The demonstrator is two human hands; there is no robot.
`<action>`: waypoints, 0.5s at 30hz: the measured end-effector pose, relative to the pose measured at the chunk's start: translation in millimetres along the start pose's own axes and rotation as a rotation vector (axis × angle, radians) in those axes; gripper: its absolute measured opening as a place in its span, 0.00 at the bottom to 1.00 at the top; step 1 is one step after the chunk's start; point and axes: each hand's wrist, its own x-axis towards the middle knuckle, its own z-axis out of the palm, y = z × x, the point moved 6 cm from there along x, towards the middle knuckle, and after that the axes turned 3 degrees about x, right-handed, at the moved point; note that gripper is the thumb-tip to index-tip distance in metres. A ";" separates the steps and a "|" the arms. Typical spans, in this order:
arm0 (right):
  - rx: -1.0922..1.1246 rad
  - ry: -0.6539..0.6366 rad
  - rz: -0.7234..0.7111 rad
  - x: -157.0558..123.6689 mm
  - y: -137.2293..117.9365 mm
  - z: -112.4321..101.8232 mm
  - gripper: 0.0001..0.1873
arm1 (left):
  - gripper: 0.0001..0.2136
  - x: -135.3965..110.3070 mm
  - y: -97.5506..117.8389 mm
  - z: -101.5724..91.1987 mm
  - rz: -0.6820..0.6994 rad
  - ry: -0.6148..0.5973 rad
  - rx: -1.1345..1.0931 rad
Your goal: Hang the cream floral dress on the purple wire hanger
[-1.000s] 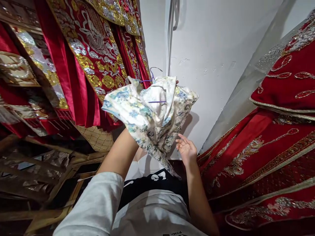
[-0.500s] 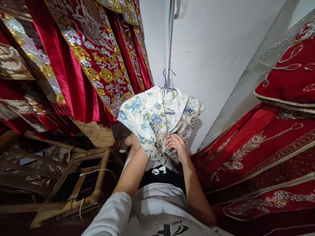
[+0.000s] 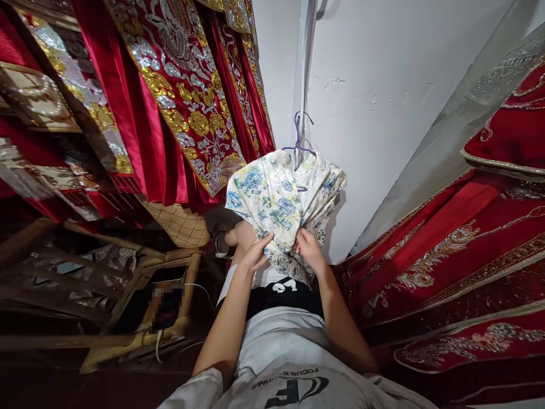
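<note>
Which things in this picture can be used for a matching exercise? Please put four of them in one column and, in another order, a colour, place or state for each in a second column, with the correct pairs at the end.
Things:
1. garment
2. hanger
3. stool
4. left hand

Descriptions:
A. purple
B. at the lower left of the picture
C. gripping, with the thumb in front
D. patterned with blue flowers

Correct pairs: 1-D, 2-A, 3-B, 4-C
</note>
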 end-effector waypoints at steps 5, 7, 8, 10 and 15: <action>0.073 -0.005 0.010 0.4 2.3 0.6 0.12 | 0.29 -2.9 -0.2 7.8 0.059 -0.007 0.014; 0.072 0.025 0.012 -0.1 3.3 -3.3 0.11 | 0.30 0.9 -3.2 7.6 0.064 0.004 0.016; 0.065 0.037 0.013 -0.3 4.3 -5.8 0.12 | 0.29 4.0 -3.8 4.1 0.089 0.048 0.013; 0.038 0.040 0.027 -0.8 7.9 -11.2 0.12 | 0.27 9.6 -0.7 -10.8 0.209 0.225 0.001; -0.005 -0.024 0.078 -1.1 21.0 -18.4 0.15 | 0.14 -7.1 19.3 -50.0 0.690 0.782 0.056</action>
